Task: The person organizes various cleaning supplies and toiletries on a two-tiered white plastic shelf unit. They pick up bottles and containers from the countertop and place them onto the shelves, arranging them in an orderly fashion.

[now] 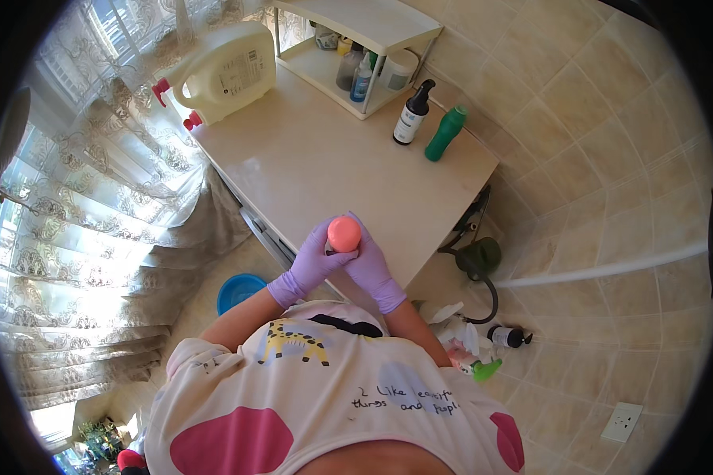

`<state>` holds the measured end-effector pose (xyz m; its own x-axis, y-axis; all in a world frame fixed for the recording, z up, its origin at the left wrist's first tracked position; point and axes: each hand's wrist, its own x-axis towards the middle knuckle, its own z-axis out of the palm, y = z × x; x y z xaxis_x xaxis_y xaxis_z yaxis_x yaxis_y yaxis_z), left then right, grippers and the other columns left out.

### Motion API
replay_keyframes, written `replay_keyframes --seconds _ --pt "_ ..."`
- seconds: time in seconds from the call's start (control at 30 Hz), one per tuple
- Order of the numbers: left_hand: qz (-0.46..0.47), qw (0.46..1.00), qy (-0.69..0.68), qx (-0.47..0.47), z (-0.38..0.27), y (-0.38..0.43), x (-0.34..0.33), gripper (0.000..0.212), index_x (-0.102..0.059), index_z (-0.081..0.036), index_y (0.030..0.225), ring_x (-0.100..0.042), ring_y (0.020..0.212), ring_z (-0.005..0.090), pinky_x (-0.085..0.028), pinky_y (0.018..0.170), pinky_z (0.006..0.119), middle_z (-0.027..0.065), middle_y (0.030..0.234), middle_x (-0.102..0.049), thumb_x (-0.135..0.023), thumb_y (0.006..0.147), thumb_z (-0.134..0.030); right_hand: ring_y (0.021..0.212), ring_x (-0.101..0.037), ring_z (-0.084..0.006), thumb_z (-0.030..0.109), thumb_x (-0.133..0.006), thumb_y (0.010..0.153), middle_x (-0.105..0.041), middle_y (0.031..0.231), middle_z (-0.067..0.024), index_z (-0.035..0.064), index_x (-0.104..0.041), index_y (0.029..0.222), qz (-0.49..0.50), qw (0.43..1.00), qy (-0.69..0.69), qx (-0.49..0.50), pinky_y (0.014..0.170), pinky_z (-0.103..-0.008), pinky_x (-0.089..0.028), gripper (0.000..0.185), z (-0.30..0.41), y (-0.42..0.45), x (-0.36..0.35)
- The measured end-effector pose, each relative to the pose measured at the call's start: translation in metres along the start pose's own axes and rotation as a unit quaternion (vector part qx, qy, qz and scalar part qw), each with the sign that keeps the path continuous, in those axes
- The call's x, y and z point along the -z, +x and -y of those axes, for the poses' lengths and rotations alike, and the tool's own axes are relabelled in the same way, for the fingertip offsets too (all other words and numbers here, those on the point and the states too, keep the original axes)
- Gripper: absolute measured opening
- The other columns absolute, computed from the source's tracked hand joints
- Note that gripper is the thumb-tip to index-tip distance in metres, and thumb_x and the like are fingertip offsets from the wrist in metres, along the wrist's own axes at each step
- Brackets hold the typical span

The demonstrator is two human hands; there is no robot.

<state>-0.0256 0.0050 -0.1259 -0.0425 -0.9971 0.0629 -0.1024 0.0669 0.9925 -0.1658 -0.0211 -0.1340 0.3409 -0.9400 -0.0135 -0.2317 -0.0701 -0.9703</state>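
Note:
A rounded coral-pink object (344,234), perhaps a bottle cap, rises between my two hands, and whatever lies below it is hidden. My left hand (310,265), in a thin purple glove, is wrapped around its left side with the thumb across the front. On the other side my right hand (373,268), gloved alike, closes around it. Both hands touch each other over the near corner of a pale countertop (309,172). Farther back on that surface stand a black pump bottle (410,113) with a white label and a green bottle (446,133).
A large yellowish jug (232,74) with red caps stands at the back left. Behind is a white two-tier shelf (309,71) with several bottles. A blue basin (240,294) sits below left, beside the lace curtain (95,219). A dark hose (488,297) hangs at right.

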Motion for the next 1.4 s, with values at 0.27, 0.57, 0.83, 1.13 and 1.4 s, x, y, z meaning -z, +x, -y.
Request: replay_keyframes --seconds 0.27,0.57,0.83,1.13,1.4 --pt "0.057 0.995 0.075 0.033 -0.019 0.019 -0.005 0.064 -0.046 -0.004 0.129 -0.052 0.115 0.0210 -0.041 0.099 0.034 0.0111 0.123 -0.055 -0.076 0.076 -0.026 0.097 -0.061 -0.0303 0.018 -0.067 0.075 -0.063 0.102 -0.0128 0.0080 -0.053 0.119 0.029 0.966 -0.258 0.009 0.083 -0.0359 -0.048 0.047 0.035 0.012 0.033" --pt "0.086 0.958 0.217 -0.165 -0.038 0.058 0.007 0.071 -0.032 -0.003 0.141 -0.051 0.114 0.0369 -0.042 0.097 0.040 0.0223 0.126 -0.050 -0.066 0.083 -0.027 0.094 -0.061 -0.0238 0.021 -0.080 0.068 -0.063 0.096 -0.0100 0.0041 -0.057 0.111 -0.135 0.981 -0.096 0.105 0.087 -0.0343 -0.046 0.051 0.047 0.054 0.099" --pt "0.000 0.916 0.381 -0.128 0.027 0.043 0.040 0.065 -0.035 -0.004 0.139 -0.049 0.115 0.0376 -0.038 0.099 0.044 0.0211 0.127 -0.050 -0.063 0.084 -0.026 0.093 -0.061 -0.0167 0.025 -0.078 0.071 -0.065 0.102 -0.0077 0.0031 -0.060 0.108 -0.158 0.969 -0.115 0.153 0.084 -0.0303 -0.048 0.046 0.124 0.212 0.270" --pt "-0.032 0.897 0.424 -0.120 0.035 0.039 0.041 0.057 -0.045 -0.004 0.133 -0.051 0.113 0.0351 -0.039 0.096 0.044 0.0179 0.121 -0.055 -0.062 0.081 -0.018 0.094 -0.062 -0.0208 0.025 -0.078 0.065 -0.066 0.103 -0.0087 0.0046 -0.064 0.109 0.027 0.960 -0.278 -0.006 0.086 -0.0325 -0.047 0.050 0.082 0.340 0.306" --pt "-0.027 0.899 0.426 -0.099 0.027 0.044 0.036 0.055 -0.048 -0.003 0.130 -0.052 0.112 0.0343 -0.041 0.095 0.044 0.0164 0.119 -0.056 -0.063 0.079 -0.015 0.104 -0.057 -0.0238 0.030 -0.083 0.056 -0.064 0.109 -0.0121 0.0053 -0.065 0.111 0.074 0.946 -0.283 -0.137 0.091 -0.0329 -0.042 0.063 0.058 0.409 0.276"
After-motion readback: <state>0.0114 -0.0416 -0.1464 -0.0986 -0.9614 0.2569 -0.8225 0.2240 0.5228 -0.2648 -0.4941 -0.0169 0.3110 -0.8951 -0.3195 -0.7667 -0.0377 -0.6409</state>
